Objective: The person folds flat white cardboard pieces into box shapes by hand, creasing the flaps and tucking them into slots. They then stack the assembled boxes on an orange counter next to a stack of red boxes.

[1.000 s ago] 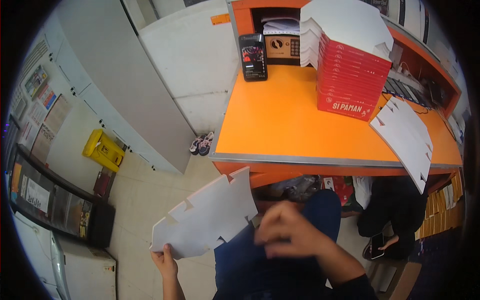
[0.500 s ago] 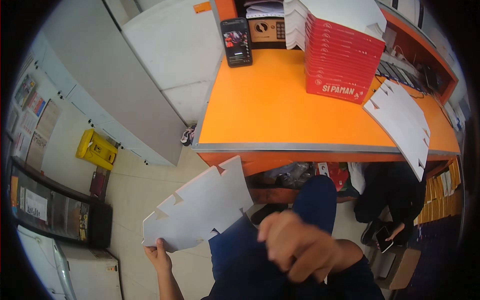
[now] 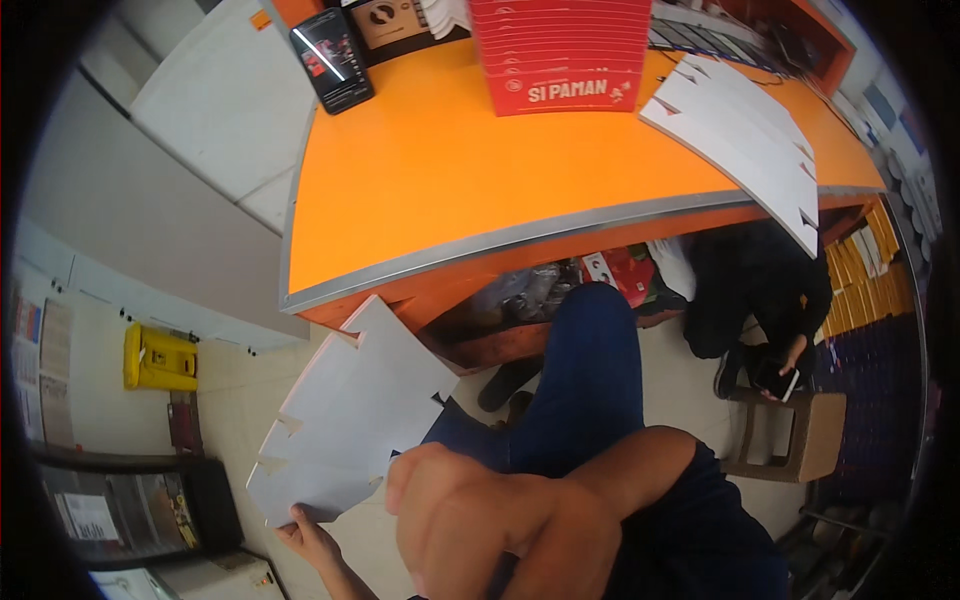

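Your left hand (image 3: pixel 312 543) pinches a flat, notched white card (image 3: pixel 350 410) at eight o'clock.
Red cartons (image 3: pixel 565 55) near twelve look formed; that card and the white sheets (image 3: pixel 745 135) at two do not. Your blurred right hand (image 3: pixel 500 520) curls at six, its grip impossible to tell.

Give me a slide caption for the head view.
A left hand holds notched white card by an orange desk bearing stacked red packaging.
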A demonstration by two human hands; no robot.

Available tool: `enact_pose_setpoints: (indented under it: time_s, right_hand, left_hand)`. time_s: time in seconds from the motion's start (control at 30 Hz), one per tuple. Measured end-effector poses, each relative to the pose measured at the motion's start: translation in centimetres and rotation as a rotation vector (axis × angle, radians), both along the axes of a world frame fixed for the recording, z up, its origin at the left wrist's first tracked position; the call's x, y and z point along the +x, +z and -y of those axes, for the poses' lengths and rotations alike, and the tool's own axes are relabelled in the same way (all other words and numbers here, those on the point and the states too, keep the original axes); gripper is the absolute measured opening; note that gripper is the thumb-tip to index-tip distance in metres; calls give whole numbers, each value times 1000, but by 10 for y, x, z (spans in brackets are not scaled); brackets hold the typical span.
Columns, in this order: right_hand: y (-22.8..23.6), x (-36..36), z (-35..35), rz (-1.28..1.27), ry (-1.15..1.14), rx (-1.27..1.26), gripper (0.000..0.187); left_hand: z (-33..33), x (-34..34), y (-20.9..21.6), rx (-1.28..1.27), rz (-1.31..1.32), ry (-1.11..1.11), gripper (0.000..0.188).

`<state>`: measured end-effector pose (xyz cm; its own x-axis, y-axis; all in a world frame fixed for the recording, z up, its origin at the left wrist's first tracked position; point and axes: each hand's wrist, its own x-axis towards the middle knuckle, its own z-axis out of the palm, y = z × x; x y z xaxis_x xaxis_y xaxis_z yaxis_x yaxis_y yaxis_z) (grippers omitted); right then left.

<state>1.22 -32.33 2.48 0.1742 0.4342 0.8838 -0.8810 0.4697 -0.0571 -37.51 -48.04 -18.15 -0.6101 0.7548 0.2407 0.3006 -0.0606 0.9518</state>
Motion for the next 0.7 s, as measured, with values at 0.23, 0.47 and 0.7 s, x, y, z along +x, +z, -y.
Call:
enact_pose_setpoints:
  time_s: [0.23, 0.47, 0.7]
  right_hand:
    - [-37, 43, -35, 759, 381, 20, 29]
    - [-212, 45, -45, 1181, -557, -749, 46]
    - [-209, 55, -59, 1228, -29, -820, 38]
  left_hand:
    - [-23, 22, 25, 41, 17, -63, 48]
    - [-25, 30, 40, 84, -3, -186, 52]
    - [-52, 45, 62, -4, 129, -223, 49]
